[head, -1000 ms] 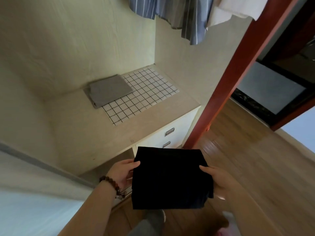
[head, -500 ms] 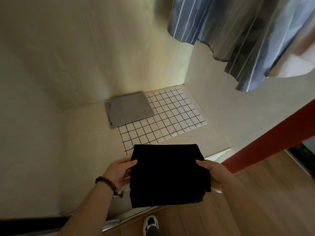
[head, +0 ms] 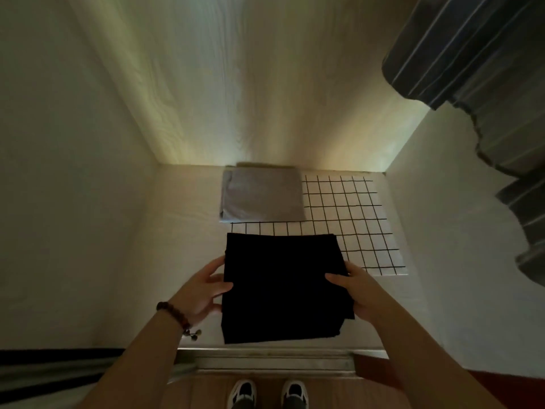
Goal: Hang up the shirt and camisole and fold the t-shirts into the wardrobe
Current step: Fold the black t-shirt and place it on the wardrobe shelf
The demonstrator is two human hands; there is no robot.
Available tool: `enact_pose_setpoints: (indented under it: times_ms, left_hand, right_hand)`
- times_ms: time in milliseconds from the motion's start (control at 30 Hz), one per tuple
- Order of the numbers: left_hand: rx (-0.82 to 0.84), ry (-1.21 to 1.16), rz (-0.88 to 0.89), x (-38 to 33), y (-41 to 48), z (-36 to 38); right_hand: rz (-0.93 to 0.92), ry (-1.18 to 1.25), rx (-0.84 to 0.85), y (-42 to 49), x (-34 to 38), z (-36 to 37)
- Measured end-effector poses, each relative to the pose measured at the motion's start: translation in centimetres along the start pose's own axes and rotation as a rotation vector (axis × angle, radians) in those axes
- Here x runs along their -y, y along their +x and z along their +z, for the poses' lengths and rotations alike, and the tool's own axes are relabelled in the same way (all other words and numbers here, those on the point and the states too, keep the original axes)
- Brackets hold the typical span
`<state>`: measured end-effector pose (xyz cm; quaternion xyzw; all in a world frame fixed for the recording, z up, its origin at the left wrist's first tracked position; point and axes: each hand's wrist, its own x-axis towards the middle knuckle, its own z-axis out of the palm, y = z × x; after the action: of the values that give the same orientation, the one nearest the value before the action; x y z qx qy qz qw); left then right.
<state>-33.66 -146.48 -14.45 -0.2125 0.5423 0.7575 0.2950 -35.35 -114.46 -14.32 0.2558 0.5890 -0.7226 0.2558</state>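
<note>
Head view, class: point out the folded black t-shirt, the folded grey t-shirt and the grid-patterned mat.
folded black t-shirt (head: 283,287), head view, middle of its top face.
folded grey t-shirt (head: 262,194), head view, middle of its top layer.
grid-patterned mat (head: 354,219), head view, bare squares right of the grey t-shirt.

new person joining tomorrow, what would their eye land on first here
A folded black t-shirt fills the centre, held at its sides by the left hand and right hand. Behind it a folded grey t-shirt overlaps a grid-patterned mat, and a striped shirt hangs top right.
</note>
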Motion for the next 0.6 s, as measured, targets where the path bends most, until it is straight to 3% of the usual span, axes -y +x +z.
enact_pose_setpoints:
  times_ms: [233, 500, 600]
  left_hand:
    - [-0.076, 0.017, -0.025, 0.4, 4.2, -0.9]
    - [-0.273, 0.144, -0.029, 1.9, 6.5, -0.4]
    - [-0.259, 0.142, -0.008, 2.1, 6.2, -0.2]
  right_hand:
    - [-0.057, -0.164, -0.027, 6.0, -0.1, -0.5]
    - [-0.197, -0.525, -0.24, 8.6, -3.6, 0.1]
    - [-0.251, -0.579, -0.259, 8.1, -3.8, 0.2]
